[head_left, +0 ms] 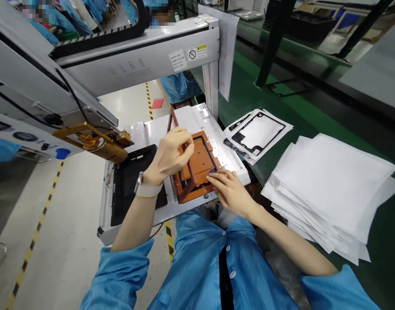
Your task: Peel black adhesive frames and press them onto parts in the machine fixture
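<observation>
A reddish-brown fixture lies on the white machine bed, with a thin black frame set in its recess. Its narrow brown hinged frame stands tilted up along the left side. My left hand is closed at the raised edge of that hinged frame; the fingertips are partly hidden. Stretched out flat, the fingers of my right hand touch the near right corner of the fixture and the black frame there. To the left, partly behind my left wrist, is a black tray-like fixture.
A brass-coloured machine head hangs above the black fixture, under a grey gantry. On the green bench to the right are black frames on white sheets and a stack of white sheets. People in blue are farther back.
</observation>
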A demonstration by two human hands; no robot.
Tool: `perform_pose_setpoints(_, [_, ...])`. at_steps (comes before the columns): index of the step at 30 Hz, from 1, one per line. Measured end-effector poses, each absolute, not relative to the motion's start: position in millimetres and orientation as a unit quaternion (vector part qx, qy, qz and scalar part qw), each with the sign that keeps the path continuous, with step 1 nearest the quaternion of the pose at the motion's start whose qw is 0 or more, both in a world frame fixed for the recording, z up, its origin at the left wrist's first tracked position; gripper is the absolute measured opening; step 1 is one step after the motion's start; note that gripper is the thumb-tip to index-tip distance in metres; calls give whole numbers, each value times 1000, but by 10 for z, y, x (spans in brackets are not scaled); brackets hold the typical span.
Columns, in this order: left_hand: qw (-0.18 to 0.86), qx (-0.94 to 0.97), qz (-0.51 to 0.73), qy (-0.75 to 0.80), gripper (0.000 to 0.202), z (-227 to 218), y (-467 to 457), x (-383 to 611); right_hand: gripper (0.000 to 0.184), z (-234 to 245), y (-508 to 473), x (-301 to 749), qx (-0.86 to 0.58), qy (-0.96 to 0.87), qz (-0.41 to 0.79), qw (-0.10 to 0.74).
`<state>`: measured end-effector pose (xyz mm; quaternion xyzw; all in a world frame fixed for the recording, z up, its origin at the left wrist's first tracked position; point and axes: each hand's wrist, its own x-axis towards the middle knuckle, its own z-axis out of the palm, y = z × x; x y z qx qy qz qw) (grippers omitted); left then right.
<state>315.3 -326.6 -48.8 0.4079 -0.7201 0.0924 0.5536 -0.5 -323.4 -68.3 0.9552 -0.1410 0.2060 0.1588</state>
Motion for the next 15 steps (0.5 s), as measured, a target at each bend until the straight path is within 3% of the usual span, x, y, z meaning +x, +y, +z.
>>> perform_pose_setpoints(3, [617,401,72,-673,46,-576,-2920,3268,56,-531,-3191,431,967,-218,-78,108])
perform_pose_setpoints(6, [671,384,71,-630,57,-650,-2793,3237,48,-284,-3189,710,938,-282,-193,61])
perform_pose_setpoints(10, [718,350,76,-597,62,-644,-2814,3223,29,-268,-3371,578,957,-263,-119,41])
perform_pose_setpoints(15, [723,401,27,-561,56,-546,-2820,3271,18,-420,-3321,-10,977,-64,199,36])
